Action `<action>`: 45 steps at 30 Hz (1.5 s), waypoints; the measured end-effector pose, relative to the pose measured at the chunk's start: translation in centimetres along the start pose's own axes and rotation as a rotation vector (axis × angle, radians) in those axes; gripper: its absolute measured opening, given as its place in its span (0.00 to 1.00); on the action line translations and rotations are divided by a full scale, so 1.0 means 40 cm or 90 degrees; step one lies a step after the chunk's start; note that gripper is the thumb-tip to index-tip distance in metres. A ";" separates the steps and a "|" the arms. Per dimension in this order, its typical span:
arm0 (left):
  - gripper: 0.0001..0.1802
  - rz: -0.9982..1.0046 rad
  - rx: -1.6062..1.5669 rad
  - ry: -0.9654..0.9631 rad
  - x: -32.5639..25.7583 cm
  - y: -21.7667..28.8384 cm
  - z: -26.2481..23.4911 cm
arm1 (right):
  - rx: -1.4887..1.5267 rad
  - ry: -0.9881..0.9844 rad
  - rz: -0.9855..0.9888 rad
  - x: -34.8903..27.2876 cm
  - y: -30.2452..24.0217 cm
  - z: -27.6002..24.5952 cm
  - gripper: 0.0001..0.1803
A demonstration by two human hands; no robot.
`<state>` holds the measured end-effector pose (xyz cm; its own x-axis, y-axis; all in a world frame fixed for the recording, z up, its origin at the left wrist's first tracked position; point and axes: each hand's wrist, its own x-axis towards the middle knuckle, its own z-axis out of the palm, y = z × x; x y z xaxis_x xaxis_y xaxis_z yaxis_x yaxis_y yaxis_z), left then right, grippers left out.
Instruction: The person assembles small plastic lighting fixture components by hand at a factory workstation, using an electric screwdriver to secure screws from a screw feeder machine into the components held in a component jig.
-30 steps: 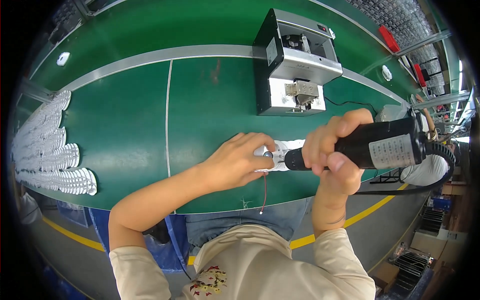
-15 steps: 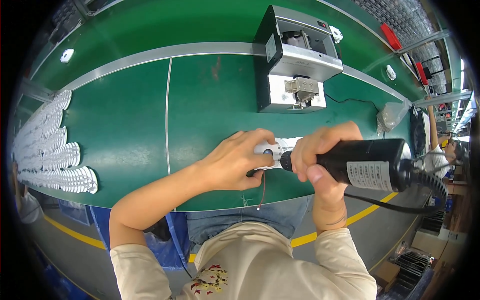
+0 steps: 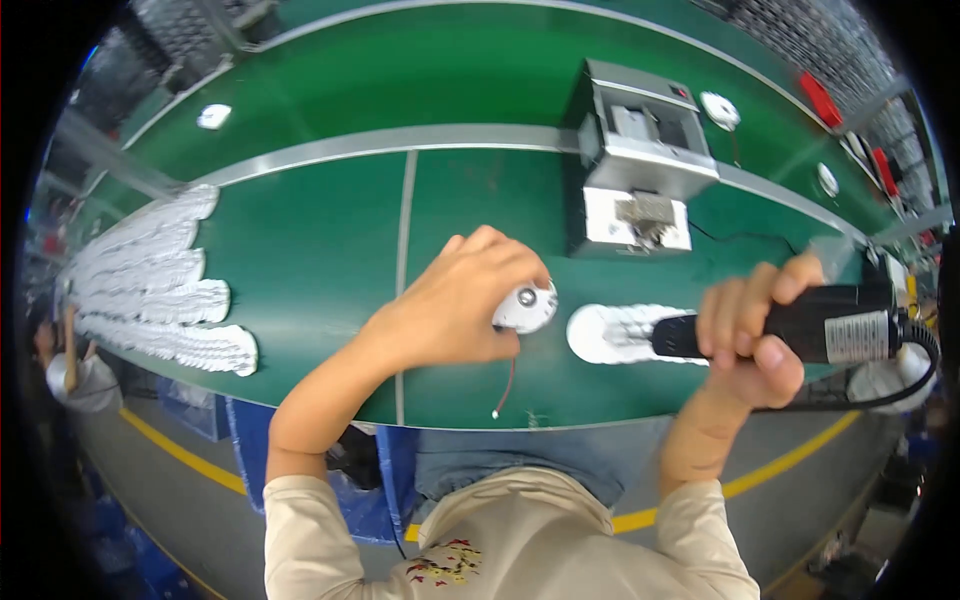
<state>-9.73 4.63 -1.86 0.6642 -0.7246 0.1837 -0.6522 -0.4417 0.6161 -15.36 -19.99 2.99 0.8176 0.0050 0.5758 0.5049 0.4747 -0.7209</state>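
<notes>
My left hand [image 3: 455, 300] is closed on a white round disc-shaped part [image 3: 532, 309] with a grey round centre, just above the green tabletop. A thin red wire ending in a small white connector [image 3: 495, 413] hangs from the part. My right hand [image 3: 750, 325] wraps round a black electric screwdriver [image 3: 815, 322] with a pale label, its nose pointing left. Beneath and beyond that nose lies a row of overlapping white discs [image 3: 597, 335], partly hidden by the tool. The disc in my left hand is apart from the screwdriver tip.
A grey screw feeder [image 3: 650, 165] stands at the back. Several rows of stacked white discs [image 3: 235, 350] lie at the far left. Single white parts [image 3: 720, 110] rest on the raised back ledge. A clear plastic bag [image 3: 833, 255] lies far right. A blue bin [image 3: 400, 470] stands below the table edge.
The screwdriver has come away from the white part and moved right with my right hand. My left hand still holds the part, now apart from the row of discs. The view has shifted.
</notes>
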 end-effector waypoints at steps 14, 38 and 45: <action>0.44 -0.591 0.487 0.469 -0.059 -0.739 -0.287 | -0.099 0.019 -0.040 0.002 0.017 -0.042 0.20; 0.23 -0.903 0.481 0.572 -0.063 -1.089 -0.602 | -0.231 -0.037 0.031 0.019 0.030 -0.107 0.21; 0.36 -0.578 0.505 0.651 -0.052 -0.990 -0.508 | -0.177 -0.050 0.003 0.003 0.011 -0.098 0.21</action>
<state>22.15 34.36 -11.09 0.6653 0.4278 0.6119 0.2835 -0.9029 0.3231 -13.95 -23.22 1.25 0.8017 0.0804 0.5923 0.5663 0.2151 -0.7957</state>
